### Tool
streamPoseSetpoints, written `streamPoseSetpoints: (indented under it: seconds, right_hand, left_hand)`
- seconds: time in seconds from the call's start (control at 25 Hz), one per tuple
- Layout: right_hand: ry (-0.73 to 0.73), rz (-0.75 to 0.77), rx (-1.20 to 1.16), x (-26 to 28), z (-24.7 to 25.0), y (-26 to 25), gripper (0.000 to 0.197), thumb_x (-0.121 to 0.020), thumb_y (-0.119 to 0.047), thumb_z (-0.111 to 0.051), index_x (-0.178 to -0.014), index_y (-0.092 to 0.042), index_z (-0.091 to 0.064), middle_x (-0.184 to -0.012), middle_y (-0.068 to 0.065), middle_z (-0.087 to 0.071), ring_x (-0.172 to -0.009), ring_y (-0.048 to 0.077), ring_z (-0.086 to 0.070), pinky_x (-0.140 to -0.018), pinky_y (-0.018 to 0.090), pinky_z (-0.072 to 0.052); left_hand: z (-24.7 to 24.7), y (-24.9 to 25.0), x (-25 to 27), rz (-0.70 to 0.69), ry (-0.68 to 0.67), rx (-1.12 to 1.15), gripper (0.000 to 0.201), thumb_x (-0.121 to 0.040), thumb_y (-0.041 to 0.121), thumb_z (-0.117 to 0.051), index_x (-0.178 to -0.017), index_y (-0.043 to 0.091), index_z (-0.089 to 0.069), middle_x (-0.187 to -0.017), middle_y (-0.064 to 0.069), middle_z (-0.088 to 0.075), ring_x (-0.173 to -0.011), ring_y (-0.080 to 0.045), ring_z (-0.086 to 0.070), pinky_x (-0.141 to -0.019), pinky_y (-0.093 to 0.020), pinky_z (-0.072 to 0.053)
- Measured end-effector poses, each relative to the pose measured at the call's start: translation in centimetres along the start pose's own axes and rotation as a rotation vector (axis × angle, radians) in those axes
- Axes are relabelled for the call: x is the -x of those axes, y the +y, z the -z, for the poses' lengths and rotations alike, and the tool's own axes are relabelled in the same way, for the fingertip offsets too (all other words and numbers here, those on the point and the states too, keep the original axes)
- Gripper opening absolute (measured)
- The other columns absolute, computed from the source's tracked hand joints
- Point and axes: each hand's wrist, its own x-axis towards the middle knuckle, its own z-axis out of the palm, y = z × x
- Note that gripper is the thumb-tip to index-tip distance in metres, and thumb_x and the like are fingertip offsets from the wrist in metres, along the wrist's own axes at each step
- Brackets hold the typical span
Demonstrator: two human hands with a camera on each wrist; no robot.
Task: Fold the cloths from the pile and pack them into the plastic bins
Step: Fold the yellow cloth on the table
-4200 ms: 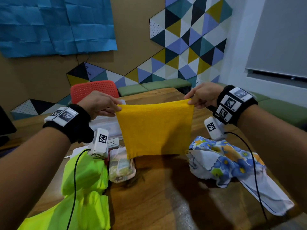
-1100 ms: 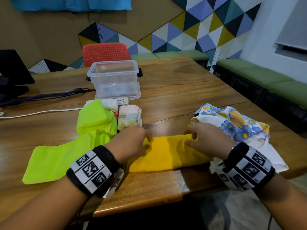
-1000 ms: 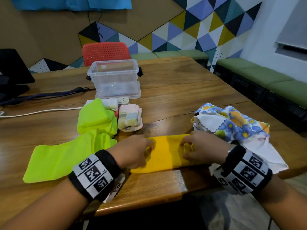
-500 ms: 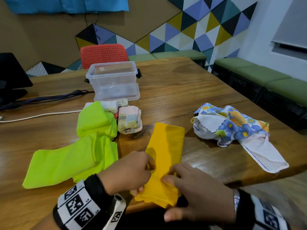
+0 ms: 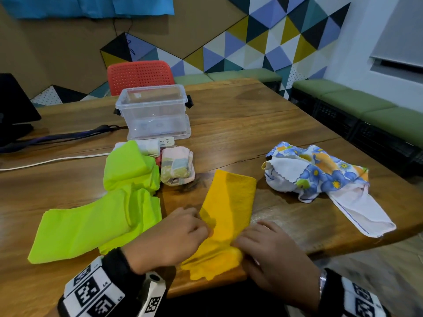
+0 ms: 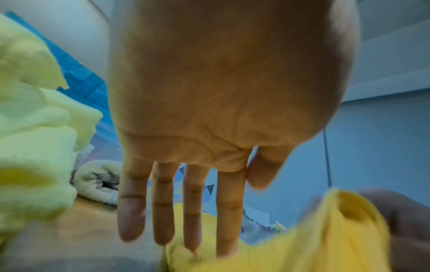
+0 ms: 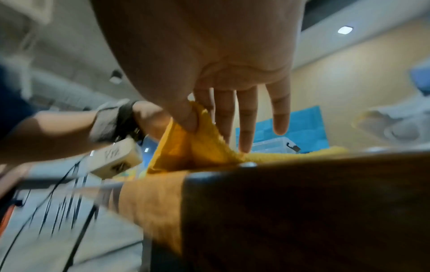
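Vs. 1 s ago: yellow cloth (image 5: 226,216) was a strip lying left-right along the table (image 5: 286,133) near edge, both hands flat on it. Now it's turned roughly a quarter turn, long axis running from the near edge away toward the bin, leaning slightly right at the far end. Vs. 0.5 s ago: same orientation, hands nearly the same spot, near end bunched a bit more.

Yellow cloth: folded narrow band, far short edge points at the gap between the patchwork roll (image 5: 177,167) and the floral cloth (image 5: 318,172); near end crumpled and overhanging the table edge.

Left hand (image 5: 170,239): on the band's left edge near the near end. Left wrist view shows fingers (image 6: 163,206) straight, spread, tips down on the yellow fabric, not gripping.

Right hand (image 5: 272,252): at the band's right near corner. Right wrist view shows the thumb (image 7: 188,117) pinching a raised fold of yellow cloth against the fingers, other fingers extended to the table.

Neon green cloths (image 5: 109,207) left of the band, unfolded, one edge near it. Clear plastic bin (image 5: 152,112) further back, well apart from the yellow cloth; nothing visible inside.
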Motion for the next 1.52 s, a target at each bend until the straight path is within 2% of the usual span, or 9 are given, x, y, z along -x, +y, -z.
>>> streamPoseSetpoints:
  seconds: [0.16, 0.28, 0.44, 0.6, 0.68, 0.88, 1.2, 1.36, 1.52]
  right_hand:
    - [0.195, -0.254, -0.451, -2.7, 3.2, 0.7, 0.016, -0.096, -0.029, -0.052, -0.085, -0.021, -0.060, -0.072, -0.009, -0.060, -0.065, 0.006, -0.054, -0.058, 0.029, -0.041]
    - [0.324, -0.405, -0.778, -5.6, 6.7, 1.0, 0.018, -0.097, -0.026, -0.055, -0.091, -0.018, -0.070, -0.071, -0.001, -0.063, -0.064, 0.014, -0.056, -0.057, 0.033, -0.047]
    - [0.313, -0.628, -1.181, -9.0, 10.1, 1.5, 0.018, -0.100, -0.020, -0.054, -0.099, -0.015, -0.072, -0.060, 0.001, -0.051, -0.045, 0.013, -0.047, -0.039, 0.023, -0.038]
    - [0.179, -0.728, -1.305, -11.5, 11.0, 4.7, 0.025, -0.098, -0.024, -0.059, -0.115, -0.008, -0.069, -0.083, 0.014, -0.051, -0.066, 0.028, -0.047, -0.053, 0.024, -0.044]
    - [0.118, -0.786, -1.252, -12.6, 10.3, 6.8, 0.032, -0.099, -0.024, -0.058, -0.123, -0.005, -0.064, -0.096, 0.016, -0.051, -0.072, 0.030, -0.050, -0.056, 0.028, -0.048]
    - [-0.030, -0.873, -0.840, -13.4, 5.5, 10.2, 0.012, -0.094, -0.017, -0.062, -0.103, -0.010, -0.066, -0.105, 0.018, -0.066, -0.081, 0.030, -0.067, -0.056, 0.042, -0.060]
    - [0.076, -0.569, -0.431, -13.7, 3.6, 11.3, 0.009, -0.087, -0.010, -0.065, -0.088, -0.020, -0.064, -0.087, 0.003, -0.066, -0.078, 0.018, -0.062, -0.059, 0.028, -0.050]
    - [0.009, -0.657, -0.293, -15.0, 2.8, 12.5, 0.010, -0.091, -0.021, -0.061, -0.100, -0.017, -0.061, -0.090, 0.003, -0.064, -0.082, 0.020, -0.062, -0.062, 0.029, -0.049]
    - [-0.180, -0.829, -0.423, -16.9, 1.8, 14.2, 0.048, -0.087, -0.027, -0.069, -0.130, -0.022, -0.049, -0.113, 0.005, -0.060, -0.094, 0.021, -0.064, -0.060, 0.032, -0.060]
  left_hand:
    - [1.1, 0.8, 0.1, 0.050, 0.182, 0.764, 0.081, -0.083, 0.087, -0.029, -0.097, 0.025, -0.079, -0.112, 0.014, -0.073, -0.109, -0.006, -0.066, -0.105, -0.035, -0.045]
    - [2.5, 1.7, 0.3, -0.177, 0.203, 1.182, 0.069, -0.073, 0.073, -0.070, -0.115, 0.018, -0.073, -0.117, -0.004, -0.074, -0.112, -0.019, -0.068, -0.094, -0.030, -0.052]
    - [4.8, 3.9, -0.2, -0.299, 0.336, 0.862, 0.087, -0.062, 0.005, -0.092, -0.137, 0.020, -0.050, -0.126, 0.010, -0.068, -0.118, -0.010, -0.064, -0.093, -0.024, -0.053]
    - [7.0, 4.5, -3.0, -0.078, 0.367, 1.161, 0.037, -0.085, 0.027, -0.077, -0.119, 0.016, -0.068, -0.110, -0.009, -0.075, -0.105, -0.031, -0.071, -0.092, -0.045, -0.056]
    - [8.0, 3.9, -5.0, 0.032, 0.346, 1.156, 0.026, -0.093, 0.031, -0.067, -0.115, 0.017, -0.069, -0.106, -0.009, -0.076, -0.097, -0.029, -0.073, -0.087, -0.044, -0.057]
    - [6.3, 0.6, -10.4, 0.142, 0.441, 0.637, 0.008, -0.092, 0.024, -0.069, -0.095, 0.016, -0.069, -0.088, -0.006, -0.074, -0.080, -0.020, -0.070, -0.077, -0.041, -0.058]
    - [5.4, -1.1, -12.7, 0.062, 0.566, 0.140, 0.027, -0.077, 0.020, -0.077, -0.086, 0.028, -0.052, -0.077, 0.005, -0.063, -0.073, -0.015, -0.059, -0.055, -0.027, -0.041]
    - [6.2, -0.8, -14.7, 0.105, 0.431, 0.005, 0.018, -0.083, 0.028, -0.072, -0.095, 0.023, -0.061, -0.083, 0.005, -0.066, -0.077, -0.014, -0.063, -0.060, -0.025, -0.048]
    - [7.9, -0.4, -17.6, 0.215, 0.249, -0.019, 0.026, -0.078, 0.018, -0.074, -0.101, 0.022, -0.065, -0.095, 0.000, -0.068, -0.088, -0.017, -0.064, -0.074, -0.032, -0.058]
